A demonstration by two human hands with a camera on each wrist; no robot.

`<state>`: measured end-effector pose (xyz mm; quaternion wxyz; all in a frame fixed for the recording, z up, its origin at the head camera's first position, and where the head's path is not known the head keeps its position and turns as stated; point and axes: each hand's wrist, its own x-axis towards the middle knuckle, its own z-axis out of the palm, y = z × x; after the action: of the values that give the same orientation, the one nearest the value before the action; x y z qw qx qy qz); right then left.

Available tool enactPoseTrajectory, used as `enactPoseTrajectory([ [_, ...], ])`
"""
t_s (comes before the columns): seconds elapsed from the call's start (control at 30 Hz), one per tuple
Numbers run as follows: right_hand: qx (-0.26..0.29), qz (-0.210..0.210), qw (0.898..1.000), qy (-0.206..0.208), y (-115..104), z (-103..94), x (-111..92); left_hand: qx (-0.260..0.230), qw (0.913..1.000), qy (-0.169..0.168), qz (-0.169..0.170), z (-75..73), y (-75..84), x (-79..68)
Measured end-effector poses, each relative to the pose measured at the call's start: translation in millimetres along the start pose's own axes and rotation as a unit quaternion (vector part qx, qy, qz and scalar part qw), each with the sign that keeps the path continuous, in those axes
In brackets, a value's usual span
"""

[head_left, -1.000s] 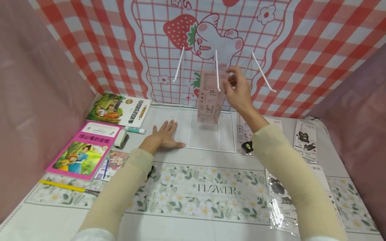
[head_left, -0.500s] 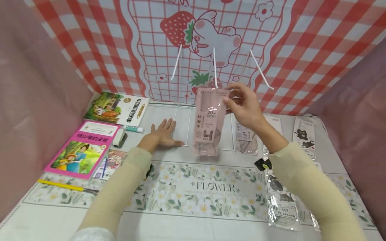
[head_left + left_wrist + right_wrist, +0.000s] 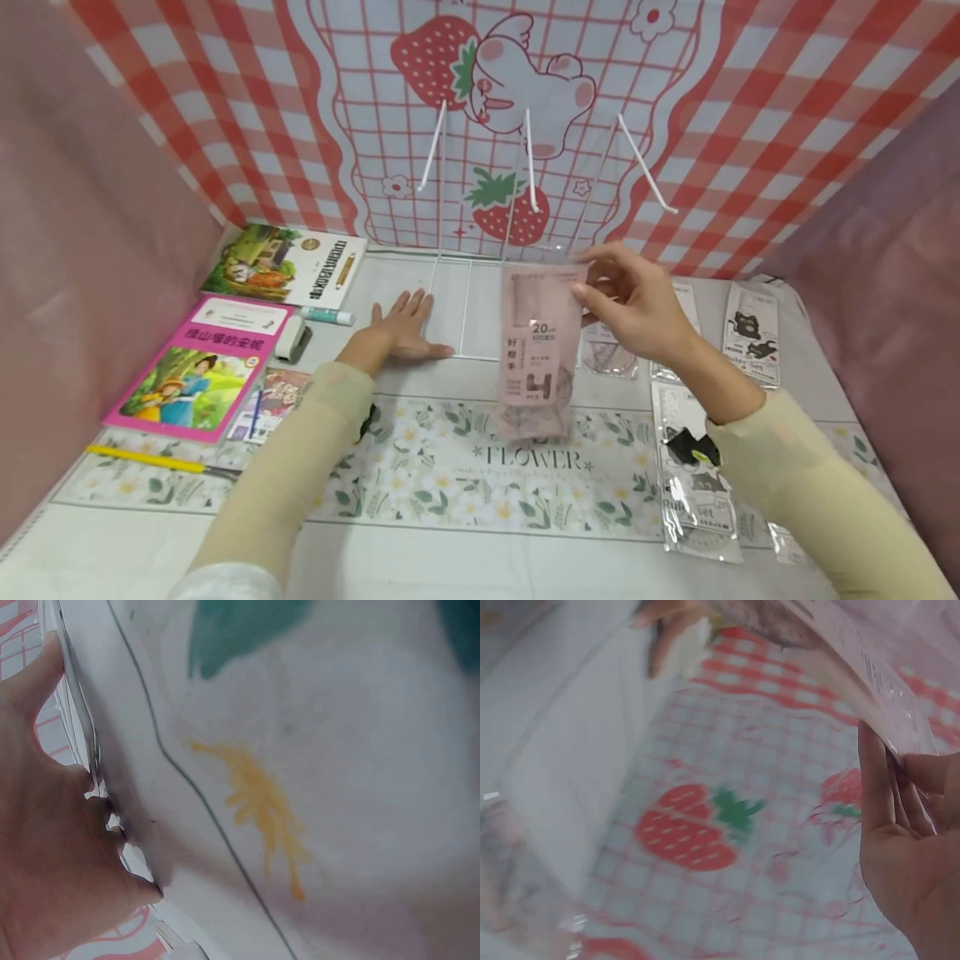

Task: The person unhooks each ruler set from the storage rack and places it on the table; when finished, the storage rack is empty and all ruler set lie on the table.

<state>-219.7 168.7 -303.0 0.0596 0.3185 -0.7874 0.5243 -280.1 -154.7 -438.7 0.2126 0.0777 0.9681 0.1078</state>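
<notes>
My right hand [image 3: 637, 304] pinches the upper right edge of a pink ruler set packet [image 3: 543, 358] between thumb and fingers. The packet hangs upright in front of the white wire rack [image 3: 531, 162], its lower end overlapping the flower print in the head view. In the right wrist view the thumb and fingers [image 3: 911, 780] close on the packet's edge [image 3: 877, 682]. Flat on the table at the left side of the rack's base lies my left hand [image 3: 405, 327], fingers spread, thumb on the base wire. The left wrist view shows that hand [image 3: 60, 825] along the wire.
Three prongs stick out of the rack toward me. On the left lie two books [image 3: 198, 367], a glue stick [image 3: 327, 316], a grey-white stapler-like item [image 3: 293, 340] and a yellow brush [image 3: 150, 459]. Several ruler set packets [image 3: 693, 500] lie on the right, one partly behind my right hand.
My right hand has brought the pink packet off the middle prong, down and toward me. My left hand stays at the rack's base, and the head view has tilted slightly.
</notes>
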Motion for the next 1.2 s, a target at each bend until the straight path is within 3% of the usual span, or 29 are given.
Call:
enactPoseTrajectory([
  [0.27, -0.009, 0.147, 0.988, -0.040, 46, -20.2, -42, -0.003, 1.0000, -0.003, -0.004, 1.2, 0.0, -0.9],
  [0.5, -0.026, 0.218, 0.973, -0.071, 79, -39.2, -76, -0.001, 1.0000, -0.002, -0.002, 1.9, -0.2, 0.6],
  [0.7, -0.046, 0.290, 0.952, -0.083, 97, -49.6, -97, -0.001, 1.0000, -0.005, 0.001, 2.1, 0.1, 1.3],
  [0.97, -0.094, 0.323, 0.936, -0.105, 110, -51.5, -111, 0.002, 1.0000, -0.007, 0.003, 1.9, -0.8, 1.5],
  [1.2, -0.043, 0.358, 0.926, -0.111, 109, -47.5, -112, -0.001, 0.9999, -0.011, 0.002, 1.5, -2.5, 1.4],
])
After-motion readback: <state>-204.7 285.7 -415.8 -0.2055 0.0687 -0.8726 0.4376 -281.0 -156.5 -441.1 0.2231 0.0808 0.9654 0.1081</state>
